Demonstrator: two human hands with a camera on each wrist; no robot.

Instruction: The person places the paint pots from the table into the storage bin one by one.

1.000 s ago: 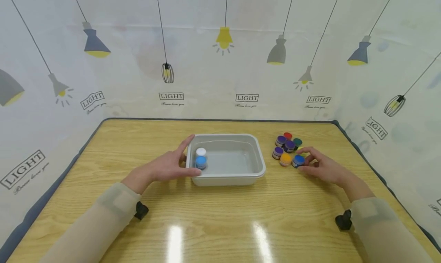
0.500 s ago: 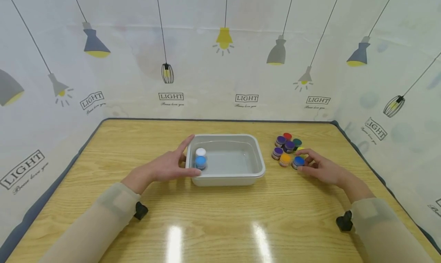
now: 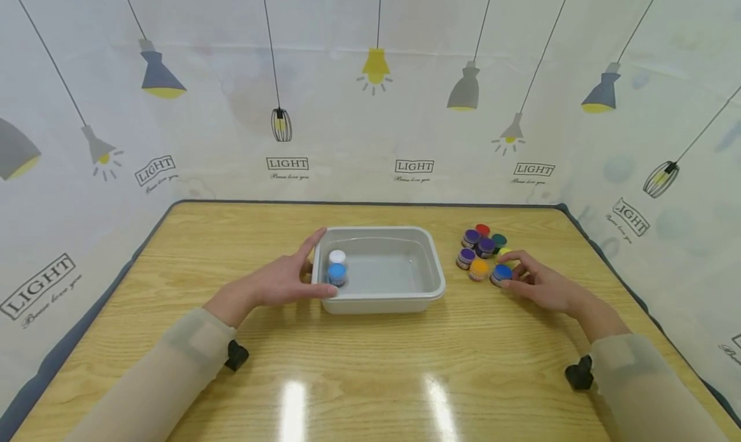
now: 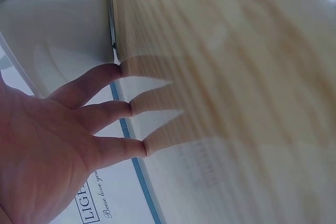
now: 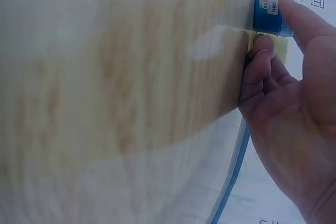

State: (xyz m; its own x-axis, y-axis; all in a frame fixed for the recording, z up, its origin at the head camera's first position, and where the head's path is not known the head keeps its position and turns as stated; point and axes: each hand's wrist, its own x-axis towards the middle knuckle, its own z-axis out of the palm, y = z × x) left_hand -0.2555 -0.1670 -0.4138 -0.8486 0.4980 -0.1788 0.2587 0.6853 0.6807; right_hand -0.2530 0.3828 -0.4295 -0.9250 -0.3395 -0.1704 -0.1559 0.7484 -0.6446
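In the head view, a light grey plastic tub (image 3: pixel 382 303) stands mid-table. Inside at its left end are a white-lidded jar (image 3: pixel 337 257) and a light-blue jar (image 3: pixel 338 274). My left hand (image 3: pixel 283 278) rests against the tub's left end, thumb along the front rim and index finger at the back corner. Three of its fingers (image 4: pixel 107 115) spread straight down to the table. At the right, my right hand (image 3: pixel 547 284) has its thumb and curled fingers around a small blue paint jar (image 3: pixel 500 273), labelled in the right wrist view. Its index finger partly covers a yellow jar (image 3: pixel 503 253).
Left of and behind the blue jar cluster an orange jar (image 3: pixel 478 268), several purple-lidded jars (image 3: pixel 466 257), a red-lidded one (image 3: pixel 482 230) and a green-lidded one (image 3: pixel 499 240). A lamp-printed cloth (image 3: pixel 347 120) walls the wooden table (image 3: pixel 370 358) at the back and sides.
Both hands keep their places at the tub and the blue paint jar. Only a very slight shift of the whole head view shows.
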